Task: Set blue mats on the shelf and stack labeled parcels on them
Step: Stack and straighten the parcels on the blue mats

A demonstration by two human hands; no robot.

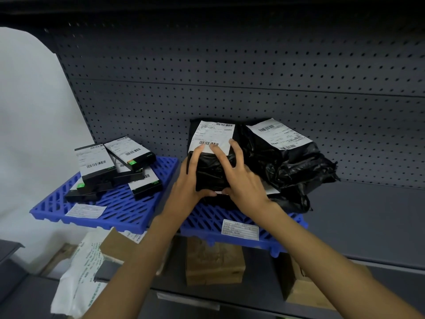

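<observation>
Reaching up from the bottom of the frame, the left hand point(192, 180) and right hand point(243, 180) grasp a black bagged parcel point(212, 166) at frame center, fingers spread over its white label point(212, 137). It sits on the right blue mat point(207, 223), apparently atop another parcel. Beside it lies a second black parcel point(289, 157); at left, small black boxes point(110, 166) are piled on the left blue mat point(115, 203), on the grey shelf point(368, 217).

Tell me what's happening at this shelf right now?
Both hands, left and right, grip a black parcel on the right mat, beside another black parcel. The left mat already carries a loose pile of small boxes.
</observation>
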